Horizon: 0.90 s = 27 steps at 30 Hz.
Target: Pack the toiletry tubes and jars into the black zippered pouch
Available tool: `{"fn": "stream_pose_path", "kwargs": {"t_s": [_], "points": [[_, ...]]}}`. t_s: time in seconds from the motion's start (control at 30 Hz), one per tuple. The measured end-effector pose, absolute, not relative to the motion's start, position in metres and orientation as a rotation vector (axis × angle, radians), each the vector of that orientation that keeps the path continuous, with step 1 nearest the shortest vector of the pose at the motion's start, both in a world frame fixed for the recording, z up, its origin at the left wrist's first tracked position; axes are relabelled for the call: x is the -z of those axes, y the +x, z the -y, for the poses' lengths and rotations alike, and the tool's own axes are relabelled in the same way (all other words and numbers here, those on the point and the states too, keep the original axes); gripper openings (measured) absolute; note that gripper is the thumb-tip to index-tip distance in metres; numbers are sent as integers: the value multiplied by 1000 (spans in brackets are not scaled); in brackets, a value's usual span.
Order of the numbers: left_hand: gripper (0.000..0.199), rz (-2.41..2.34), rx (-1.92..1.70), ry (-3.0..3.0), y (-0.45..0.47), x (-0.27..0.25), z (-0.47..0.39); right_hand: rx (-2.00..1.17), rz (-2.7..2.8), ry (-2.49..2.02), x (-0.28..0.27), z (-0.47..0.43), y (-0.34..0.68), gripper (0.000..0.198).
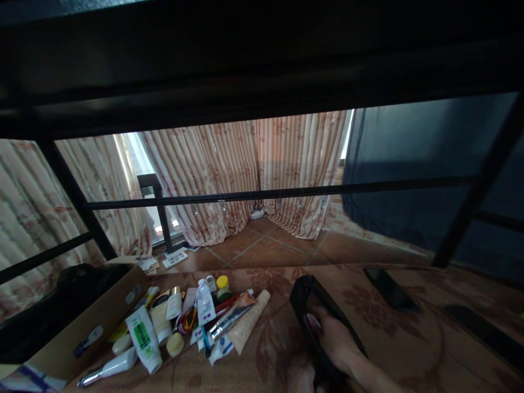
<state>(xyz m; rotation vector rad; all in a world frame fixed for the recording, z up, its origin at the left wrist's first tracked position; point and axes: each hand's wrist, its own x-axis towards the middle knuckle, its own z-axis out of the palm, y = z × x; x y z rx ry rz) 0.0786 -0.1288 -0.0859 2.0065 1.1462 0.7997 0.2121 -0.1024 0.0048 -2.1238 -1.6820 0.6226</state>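
Note:
A black open-topped pouch (333,305) lies on the patterned brown bedspread. My right hand (338,341) reaches into it, fingers closed around a small pinkish, rounded item (314,323) whose kind I cannot make out. At the bottom edge, my left hand (301,375) grips the pouch's near left side; it is blurred and partly cut off. Left of the hands is a pile of toiletries: a beige tube (249,322), a silver-banded tube (233,316), a white-and-purple tube (204,303), a white-and-green tube (144,338) and a round yellow-lidded jar (175,345).
A cardboard box (98,322) with dark contents stands at the left. A dark phone-like slab (391,288) and another dark flat object (483,330) lie at right. Black metal rails (254,195) cross ahead, with floral curtains (221,158) and tiled floor (262,245) behind.

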Motion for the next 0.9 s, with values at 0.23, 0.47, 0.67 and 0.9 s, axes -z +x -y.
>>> {"fn": "stream_pose_path", "kwargs": {"t_s": [0.23,0.47,0.67,0.9], "points": [[55,-1173,-768,2046,80,109,129,-599,1698,-2115,-7,104,211,42],[45,-1061,-759,2102,76,91,130,-630,1661,-2143,-17,107,210,41],[35,-1019,-743,2149,76,72,128,-630,1628,-2226,-31,109,207,39],[29,-999,-729,2211,74,77,124,-647,1619,-2222,-33,108,210,37]]}}
